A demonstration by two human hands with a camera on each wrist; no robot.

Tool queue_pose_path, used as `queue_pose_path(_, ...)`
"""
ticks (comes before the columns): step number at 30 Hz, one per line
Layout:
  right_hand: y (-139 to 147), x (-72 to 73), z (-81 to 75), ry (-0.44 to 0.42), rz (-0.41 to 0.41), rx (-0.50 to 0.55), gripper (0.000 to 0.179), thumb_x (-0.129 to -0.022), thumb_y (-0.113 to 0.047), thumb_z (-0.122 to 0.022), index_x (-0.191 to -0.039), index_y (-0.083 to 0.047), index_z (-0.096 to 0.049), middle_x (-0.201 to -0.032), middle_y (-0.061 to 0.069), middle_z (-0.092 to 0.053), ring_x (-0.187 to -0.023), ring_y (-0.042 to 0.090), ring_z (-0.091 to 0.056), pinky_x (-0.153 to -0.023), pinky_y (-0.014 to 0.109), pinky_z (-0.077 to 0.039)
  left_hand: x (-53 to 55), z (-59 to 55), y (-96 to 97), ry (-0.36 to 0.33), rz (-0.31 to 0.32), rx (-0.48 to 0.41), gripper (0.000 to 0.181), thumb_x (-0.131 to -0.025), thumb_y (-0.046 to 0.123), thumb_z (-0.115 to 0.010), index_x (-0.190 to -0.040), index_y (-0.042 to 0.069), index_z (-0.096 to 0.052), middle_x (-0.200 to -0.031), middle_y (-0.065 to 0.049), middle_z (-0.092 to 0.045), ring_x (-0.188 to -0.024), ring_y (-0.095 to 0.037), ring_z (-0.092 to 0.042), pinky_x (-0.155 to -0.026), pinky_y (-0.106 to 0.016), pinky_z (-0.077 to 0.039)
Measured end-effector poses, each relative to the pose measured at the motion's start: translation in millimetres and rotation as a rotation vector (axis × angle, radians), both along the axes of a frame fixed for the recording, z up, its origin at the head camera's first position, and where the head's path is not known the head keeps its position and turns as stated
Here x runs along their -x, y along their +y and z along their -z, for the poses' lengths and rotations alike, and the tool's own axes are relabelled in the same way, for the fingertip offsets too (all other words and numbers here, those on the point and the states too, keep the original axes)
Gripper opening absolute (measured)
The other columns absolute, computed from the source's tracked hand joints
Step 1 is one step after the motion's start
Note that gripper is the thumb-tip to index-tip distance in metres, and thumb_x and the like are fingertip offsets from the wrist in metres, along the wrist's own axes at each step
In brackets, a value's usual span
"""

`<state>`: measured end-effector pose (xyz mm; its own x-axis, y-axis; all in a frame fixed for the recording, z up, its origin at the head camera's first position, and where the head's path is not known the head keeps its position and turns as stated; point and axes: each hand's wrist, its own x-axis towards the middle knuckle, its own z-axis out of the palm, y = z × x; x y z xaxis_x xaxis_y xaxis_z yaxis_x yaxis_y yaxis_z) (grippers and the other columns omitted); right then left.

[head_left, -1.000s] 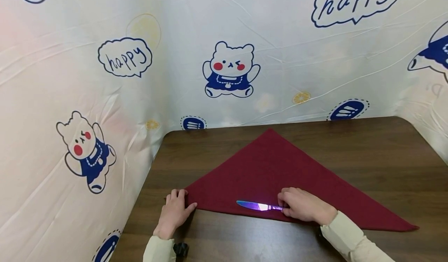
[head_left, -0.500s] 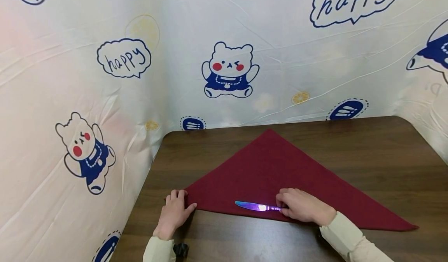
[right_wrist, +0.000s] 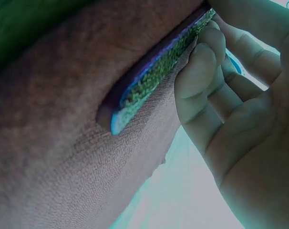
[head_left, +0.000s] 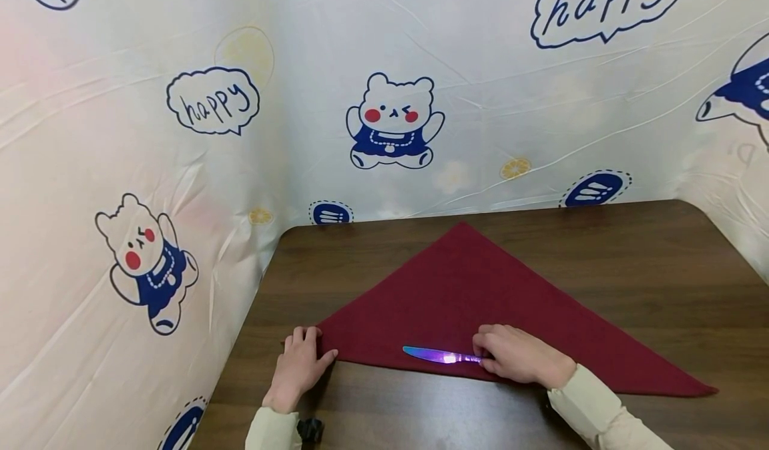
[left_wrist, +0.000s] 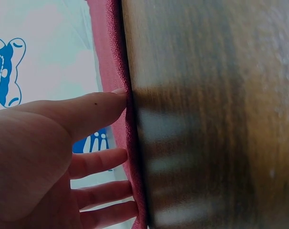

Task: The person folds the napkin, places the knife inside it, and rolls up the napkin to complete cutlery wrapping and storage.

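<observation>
A maroon cloth, folded into a triangle, lies flat with its long edge towards the person. On it, near that edge, is a shiny iridescent table knife with its blade pointing left. My right hand pinches the knife's handle between thumb and fingers; the handle's end shows in the right wrist view. At the cloth's left corner rests my left hand, fingers spread. In the left wrist view its thumb and fingertips touch the cloth's edge.
Everything lies on a dark brown wooden table. A pale curtain printed with bears hangs behind the table and along its left side. A small black object sits by the left sleeve.
The knife and the right hand have shifted very slightly left on the cloth. The left hand stays in place at the corner.
</observation>
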<state>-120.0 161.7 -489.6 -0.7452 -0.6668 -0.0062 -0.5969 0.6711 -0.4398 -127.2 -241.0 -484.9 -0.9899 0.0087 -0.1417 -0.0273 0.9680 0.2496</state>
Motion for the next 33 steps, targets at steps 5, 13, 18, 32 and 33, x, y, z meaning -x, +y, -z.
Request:
queue_pose_path(5, 0.2, -0.1, -2.0, -0.013, 0.002, 0.006, 0.012, -0.085, -0.014, -0.069, -0.079, -0.019, -0.06, -0.077, -0.011, -0.05, -0.068, 0.001, -0.044, -0.061, 0.021, -0.043, 0.2, -0.1, 0.1, -0.001, 0.001, 0.0, 0.049, -0.087, 0.036, -0.069, -0.118, 0.001, -0.054, -0.119, -0.024, -0.049, -0.106, -0.039, -0.047, -0.071, -0.057, -0.048)
queue_pose_path(13, 0.0, 0.7, 1.1, -0.002, 0.009, -0.011, 0.012, -0.085, -0.015, -0.069, -0.079, -0.019, -0.06, -0.076, -0.011, -0.05, -0.067, 0.001, -0.043, -0.061, 0.022, -0.043, 0.4, 0.0, 0.1, -0.004, -0.003, -0.002, 0.05, -0.087, 0.036, -0.069, -0.118, 0.001, -0.054, -0.12, -0.024, -0.049, -0.107, -0.039, -0.047, -0.072, -0.057, -0.048)
queue_pose_path(18, -0.6, 0.4, 2.0, 0.004, 0.016, -0.014, 0.012, -0.085, -0.015, -0.07, -0.078, -0.02, -0.06, -0.075, -0.011, -0.05, -0.066, 0.001, -0.043, -0.061, 0.022, -0.043, 0.4, 0.8, 0.3, -0.001, -0.003, 0.001, 0.05, -0.087, 0.036, -0.069, -0.118, 0.0, -0.054, -0.119, -0.024, -0.049, -0.107, -0.039, -0.048, -0.072, -0.057, -0.048)
queue_pose_path(32, -3.0, -1.1, 0.4, -0.012, 0.004, 0.017, 0.012, -0.085, -0.015, -0.07, -0.079, -0.02, -0.061, -0.077, -0.012, -0.051, -0.067, 0.0, -0.044, -0.062, 0.023, -0.043, -2.4, -0.7, -0.5, 0.002, 0.004, -0.006, 0.049, -0.088, 0.035, -0.068, -0.12, 0.001, -0.053, -0.121, -0.024, -0.048, -0.109, -0.04, -0.047, -0.073, -0.058, -0.048)
queue_pose_path(33, -2.6, -0.8, 0.6, -0.015, 0.007, 0.014, 0.012, -0.085, -0.015, -0.069, -0.079, -0.02, -0.061, -0.077, -0.012, -0.051, -0.067, 0.0, -0.044, -0.062, 0.023, -0.043, -2.8, -1.0, -0.6, 0.004, 0.003, -0.008, 0.048, -0.089, 0.034, -0.068, -0.12, 0.001, -0.054, -0.122, -0.024, -0.048, -0.11, -0.04, -0.047, -0.073, -0.058, -0.048)
